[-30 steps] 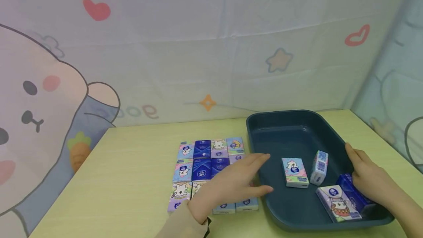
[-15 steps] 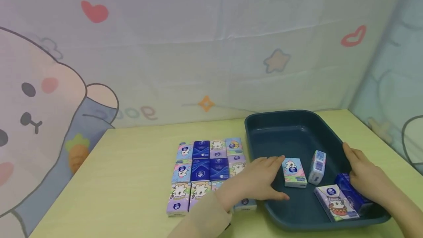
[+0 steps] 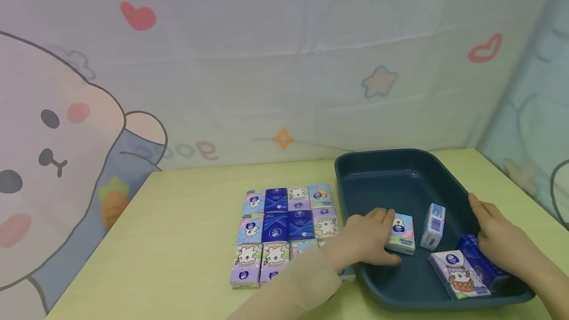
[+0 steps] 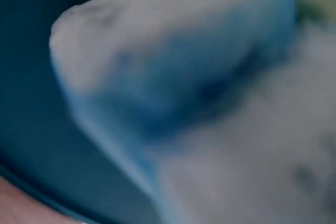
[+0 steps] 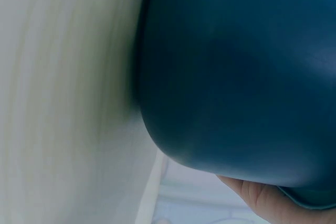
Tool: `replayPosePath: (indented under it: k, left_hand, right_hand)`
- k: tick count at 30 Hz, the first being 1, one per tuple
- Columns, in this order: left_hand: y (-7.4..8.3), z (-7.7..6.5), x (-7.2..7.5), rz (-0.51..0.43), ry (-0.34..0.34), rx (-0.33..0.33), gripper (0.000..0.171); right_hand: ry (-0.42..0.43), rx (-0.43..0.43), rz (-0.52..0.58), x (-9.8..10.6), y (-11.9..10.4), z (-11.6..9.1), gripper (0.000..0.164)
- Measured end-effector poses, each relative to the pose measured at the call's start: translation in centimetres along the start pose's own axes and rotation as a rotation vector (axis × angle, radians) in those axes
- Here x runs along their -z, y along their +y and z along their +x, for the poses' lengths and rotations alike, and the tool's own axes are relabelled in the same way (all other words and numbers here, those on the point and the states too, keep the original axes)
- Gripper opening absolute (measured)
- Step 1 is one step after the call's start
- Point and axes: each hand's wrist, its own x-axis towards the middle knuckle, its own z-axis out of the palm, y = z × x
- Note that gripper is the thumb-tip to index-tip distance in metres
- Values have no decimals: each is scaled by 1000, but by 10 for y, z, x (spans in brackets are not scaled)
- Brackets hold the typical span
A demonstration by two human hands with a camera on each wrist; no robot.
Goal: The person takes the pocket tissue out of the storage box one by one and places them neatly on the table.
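My left hand (image 3: 366,241) reaches over the left rim of the dark teal tray (image 3: 378,162). Its fingers overlap the left part of a pastel tissue pack (image 3: 402,233) lying flat inside, with the thumb spread out in front. A blurred blue-and-white pack (image 4: 173,72) looms close in the left wrist view. On the right, my right hand (image 3: 500,241) grips the tray's right rim; the right wrist view shows the tray's outer wall (image 5: 226,87) and curled fingers (image 5: 257,195) at its edge. That hand partly covers a dark blue tissue pack (image 3: 480,263).
Also in the tray are a tissue pack standing on its side (image 3: 432,226) and a purple-and-white pack (image 3: 459,274). Left of the tray, several tissue packs (image 3: 275,226) lie in close rows on the pale yellow table (image 3: 178,241). A printed cloth (image 3: 249,88) hangs behind.
My left hand has moved right, from above the rows of packs and the tray's edge to the pastel tissue pack inside. The right hand keeps its hold on the rim.
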Motion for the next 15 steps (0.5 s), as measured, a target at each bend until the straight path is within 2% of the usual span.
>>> replayPosePath:
  k: [5,10,15]
  left_hand:
    - [3,5,0,-10,-8,41,93]
    - [2,7,2,-19,-43,1,91]
    - [3,7,2,-28,-7,-17,80]
  right_hand:
    - [22,21,3,-1,0,0,72]
    - [43,32,-1,-1,0,1,70]
    - [15,12,5,0,0,0,71]
